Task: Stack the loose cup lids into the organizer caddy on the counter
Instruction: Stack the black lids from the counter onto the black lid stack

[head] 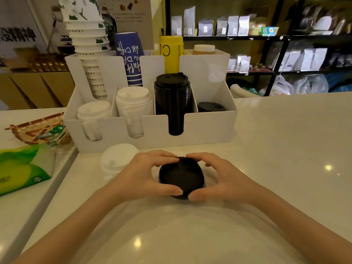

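Note:
A small stack of black cup lids rests on the white counter in front of me. My left hand and my right hand cup it from both sides, thumbs at the near rim and fingers at the far rim. Loose white lids lie just left of my left hand. Behind them stands the white organizer caddy. Its front slots hold two white lid stacks, a tall black lid stack and a low black lid pile.
The caddy's back row holds white paper cups, a blue cup stack and a yellow cup stack. A woven basket and a green tissue pack lie at the left. Shelves of bags fill the background.

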`<act>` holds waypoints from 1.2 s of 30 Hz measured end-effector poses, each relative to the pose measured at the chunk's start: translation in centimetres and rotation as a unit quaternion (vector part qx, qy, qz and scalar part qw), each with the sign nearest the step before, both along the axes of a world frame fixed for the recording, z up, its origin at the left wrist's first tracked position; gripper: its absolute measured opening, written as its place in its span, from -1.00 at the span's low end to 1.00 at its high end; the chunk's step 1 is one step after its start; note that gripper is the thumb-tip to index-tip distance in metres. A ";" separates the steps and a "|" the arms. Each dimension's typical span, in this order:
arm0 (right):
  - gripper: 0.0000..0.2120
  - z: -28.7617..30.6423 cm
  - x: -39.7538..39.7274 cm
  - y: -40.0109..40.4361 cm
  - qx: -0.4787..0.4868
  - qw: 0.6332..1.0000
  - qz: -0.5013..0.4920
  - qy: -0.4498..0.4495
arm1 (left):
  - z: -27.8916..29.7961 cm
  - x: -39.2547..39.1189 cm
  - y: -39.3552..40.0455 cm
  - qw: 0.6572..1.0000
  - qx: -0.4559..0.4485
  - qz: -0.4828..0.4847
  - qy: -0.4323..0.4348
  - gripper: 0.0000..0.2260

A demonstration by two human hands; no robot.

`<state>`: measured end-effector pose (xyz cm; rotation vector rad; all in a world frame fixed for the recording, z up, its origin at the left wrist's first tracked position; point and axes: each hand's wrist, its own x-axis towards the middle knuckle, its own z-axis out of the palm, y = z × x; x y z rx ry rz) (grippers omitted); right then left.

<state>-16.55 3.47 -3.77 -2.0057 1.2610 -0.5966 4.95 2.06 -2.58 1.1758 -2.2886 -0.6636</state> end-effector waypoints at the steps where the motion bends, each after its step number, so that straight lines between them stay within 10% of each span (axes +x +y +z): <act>1: -0.31 0.2 0.0 -0.2 -0.004 1.000 -0.001 -0.006 | 0.4 0.0 -0.2 1.000 -0.007 0.000 0.003 -0.42; 27: -0.28 11.4 1.7 -13.5 -0.176 0.966 -0.045 -0.184 | 10.9 -1.1 -11.4 0.956 -0.087 0.067 0.270 -0.59; 36: -0.21 9.5 1.8 -15.6 -0.149 0.976 -0.053 -0.151 | 9.5 -0.7 -13.6 0.976 -0.070 0.126 0.164 -0.48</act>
